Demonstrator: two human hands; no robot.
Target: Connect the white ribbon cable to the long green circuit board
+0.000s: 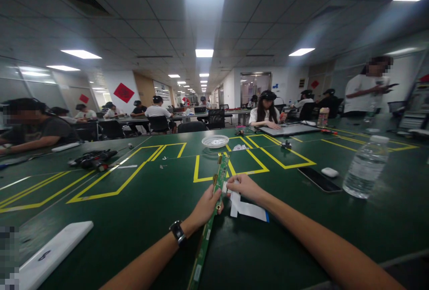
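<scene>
A long, narrow green circuit board (pixel 207 235) slants up from the table's near edge in front of me. My left hand (pixel 207 204), with a dark watch on its wrist, is wrapped around the board near its upper part. My right hand (pixel 246 187) pinches one end of a white flat ribbon cable (pixel 250 210) against the board's right side. The cable bends, and its blue-tipped end hangs out to the right over the table. Whether its pinched end sits in a connector is hidden by my fingers.
On the right lie a phone (pixel 319 179) and a white earbud case (pixel 329 172), beside a water bottle (pixel 366 169). A white basket (pixel 215 141) stands ahead. Black cables (pixel 92 159) and a white slab (pixel 53 254) are leftward. Another person (pixel 268 113) sits across the green table (pixel 140 218).
</scene>
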